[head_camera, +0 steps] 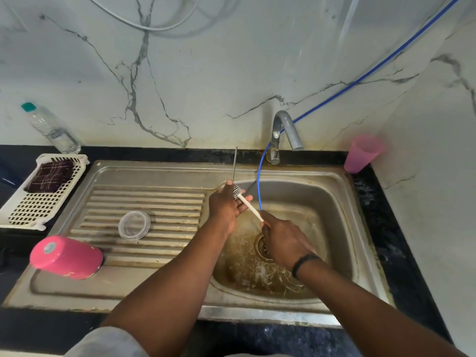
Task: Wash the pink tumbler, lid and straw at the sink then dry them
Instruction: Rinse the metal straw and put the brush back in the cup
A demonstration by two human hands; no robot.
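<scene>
over the sink basin (334,202), left hand (226,206) pinches the steel straw (235,163); right hand (280,240) grips the brush (247,203), best worked slowly along the straw.

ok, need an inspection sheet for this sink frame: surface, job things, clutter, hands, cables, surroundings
Surface: steel sink, stained basin, ribbed drainboard on its left.
Job things: pink tumbler upside down on the drainboard; clear lid lying flat beside it; metal straw upright in the left hand.
Clutter: pink cup on the right counter; white basket holding a dark cloth; plastic bottle against the wall.
Hands: left hand holds the straw; right hand grips the brush, bristles at the straw.
Cables: blue hose from the wall into the basin; grey cables on the wall above.
Surroundings: marble wall; tap, no water seen running.
</scene>
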